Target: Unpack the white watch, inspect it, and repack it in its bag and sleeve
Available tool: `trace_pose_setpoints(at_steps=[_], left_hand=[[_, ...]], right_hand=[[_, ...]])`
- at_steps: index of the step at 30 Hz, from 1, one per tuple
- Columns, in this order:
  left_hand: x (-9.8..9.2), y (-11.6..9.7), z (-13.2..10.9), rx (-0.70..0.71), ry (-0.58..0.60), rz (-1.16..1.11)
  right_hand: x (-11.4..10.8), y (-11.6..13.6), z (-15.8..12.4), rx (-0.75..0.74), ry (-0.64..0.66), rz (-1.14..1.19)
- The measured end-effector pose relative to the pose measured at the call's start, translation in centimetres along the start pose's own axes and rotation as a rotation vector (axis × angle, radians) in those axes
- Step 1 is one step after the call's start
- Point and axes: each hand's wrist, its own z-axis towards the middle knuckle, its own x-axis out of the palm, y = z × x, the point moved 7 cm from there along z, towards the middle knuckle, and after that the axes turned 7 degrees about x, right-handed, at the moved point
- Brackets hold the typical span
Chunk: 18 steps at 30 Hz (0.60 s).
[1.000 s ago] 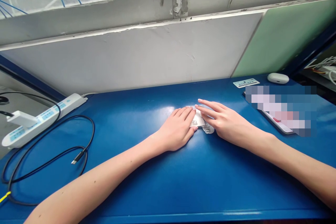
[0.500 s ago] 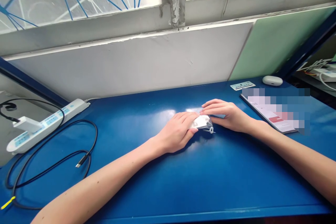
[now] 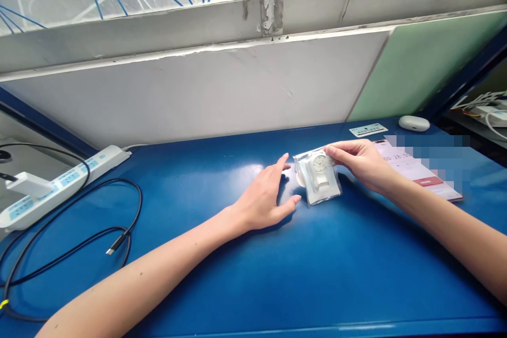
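Pouch of clear film [image 3: 317,178], with a pale round piece [image 3: 322,162] inside, held over the worktop [image 3: 253,280]; pinched at its upper right corner by the right grip [image 3: 358,162], with the left grip [image 3: 262,196] spread and empty just beside. Probably light and slick, limp-edged, stiffer where filled; best taken by a corner, without squeezing the middle.

Pixel blocks blur much of the phone [image 3: 412,170] toward the right edge of the desk [image 3: 253,280]; the right hand [image 3: 362,162] hides part of it and a corner of the bag [image 3: 327,191]. The card's [image 3: 368,130] print is too small to read.
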Motion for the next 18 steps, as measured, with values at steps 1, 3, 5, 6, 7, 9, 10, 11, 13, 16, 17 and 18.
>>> trace_pose_setpoints(at_steps=[1, 3, 5, 6, 7, 9, 10, 11, 13, 16, 17, 18], left_hand=[[0.0, 0.0, 0.0, 0.003, -0.008, 0.008], [0.0, 0.0, 0.1, 0.027, -0.005, 0.038], [0.0, -0.1, 0.1, 0.046, 0.007, 0.073], [0.0, -0.1, 0.1, 0.047, 0.007, 0.088], [-0.1, -0.1, 0.1, 0.044, 0.001, 0.101], [-0.4, -0.1, 0.2, 0.042, -0.023, 0.121], [-0.5, -0.2, 0.2, 0.051, -0.029, 0.131], [-0.5, -0.3, 0.3, 0.063, -0.025, 0.139], [-0.4, -0.4, 0.4, 0.071, -0.002, 0.143], [-0.4, -0.1, 0.6, 0.011, 0.026, 0.127], [-0.3, 0.1, 0.6, -0.014, 0.037, 0.121], [-0.3, 0.2, 0.6, -0.037, 0.052, 0.116]], right_hand=[[0.2, -0.4, 0.1, 0.031, 0.006, 0.015], [0.8, -1.0, 0.1, 0.077, 0.023, 0.030], [1.5, -1.3, 0.1, 0.104, 0.050, 0.050], [1.8, -1.4, 0.0, 0.107, 0.068, 0.064], [2.0, -1.4, 0.0, 0.104, 0.084, 0.076], [2.3, -1.1, -0.2, 0.089, 0.106, 0.086], [2.4, -1.0, -0.2, 0.079, 0.111, 0.082], [2.4, -0.8, -0.3, 0.068, 0.114, 0.071], [2.4, -0.5, -0.3, 0.045, 0.126, 0.028], [2.7, -0.4, -0.3, 0.020, 0.161, -0.069], [2.8, -0.5, -0.3, 0.011, 0.172, -0.102], [2.9, -0.6, -0.3, -0.002, 0.181, -0.140]])
